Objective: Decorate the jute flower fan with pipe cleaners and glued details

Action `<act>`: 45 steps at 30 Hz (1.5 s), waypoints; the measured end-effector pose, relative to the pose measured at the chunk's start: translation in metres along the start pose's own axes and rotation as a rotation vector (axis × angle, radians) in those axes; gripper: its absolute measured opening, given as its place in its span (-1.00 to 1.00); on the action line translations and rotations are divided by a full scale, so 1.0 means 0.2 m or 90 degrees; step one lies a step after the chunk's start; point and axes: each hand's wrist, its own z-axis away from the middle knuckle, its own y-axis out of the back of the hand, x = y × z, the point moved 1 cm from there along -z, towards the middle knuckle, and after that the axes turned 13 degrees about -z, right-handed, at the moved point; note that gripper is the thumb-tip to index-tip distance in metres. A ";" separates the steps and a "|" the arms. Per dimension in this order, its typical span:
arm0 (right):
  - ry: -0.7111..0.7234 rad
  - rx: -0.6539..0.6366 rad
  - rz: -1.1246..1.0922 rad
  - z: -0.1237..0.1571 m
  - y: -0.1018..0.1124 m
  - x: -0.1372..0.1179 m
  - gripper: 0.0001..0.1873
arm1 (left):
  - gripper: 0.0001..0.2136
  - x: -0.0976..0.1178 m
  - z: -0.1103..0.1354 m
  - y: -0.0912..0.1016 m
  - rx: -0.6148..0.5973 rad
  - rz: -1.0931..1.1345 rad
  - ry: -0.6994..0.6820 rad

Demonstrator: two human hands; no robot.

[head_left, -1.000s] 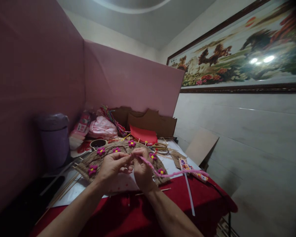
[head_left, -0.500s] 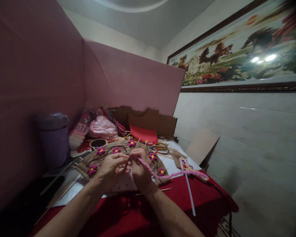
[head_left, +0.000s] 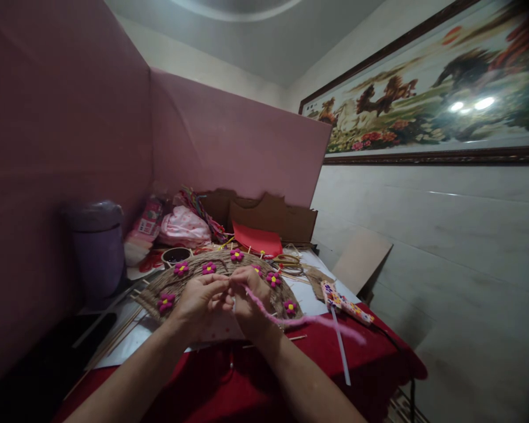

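Note:
My left hand [head_left: 200, 301] and my right hand [head_left: 249, 299] meet fingertip to fingertip above a red-covered table [head_left: 229, 382]. Both pinch one end of a fuzzy pink pipe cleaner [head_left: 300, 319], whose free length trails right and dips toward the cloth. Behind the hands lies a brown twine-wrapped arch [head_left: 189, 271] set with several magenta flowers that have yellow centres [head_left: 236, 255]. Under the hands sits a pale dotted sheet [head_left: 223, 329].
A purple lidded bin [head_left: 97, 244] stands at the left by pink boards. Thin wooden sticks [head_left: 114, 338], a dark bowl [head_left: 175, 255], red paper [head_left: 258, 239], cardboard pieces [head_left: 273, 214], scissors [head_left: 286, 259], a patterned tube [head_left: 346, 303] and a white strip [head_left: 340, 346] crowd the table.
The pipe cleaner's free end has dropped lower and swung toward the table edge. Both hands stay together, shifted slightly down.

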 end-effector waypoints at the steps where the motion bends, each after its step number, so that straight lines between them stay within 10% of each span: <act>1: 0.001 -0.008 -0.004 0.00 0.00 0.00 -0.90 | -0.84 0.00 0.00 0.00 0.002 0.001 0.000; 11: -0.172 0.130 -0.121 -0.02 0.00 0.04 -0.94 | -0.70 0.02 0.00 0.00 -0.014 -0.101 -0.106; 26: -0.062 0.070 -0.029 0.00 0.00 0.03 -0.95 | -0.71 0.05 0.05 -0.03 0.063 -0.213 -0.165; 45: -0.236 0.166 -0.209 -0.04 0.00 0.03 -0.87 | -0.77 0.05 0.05 -0.04 0.102 -0.247 -0.221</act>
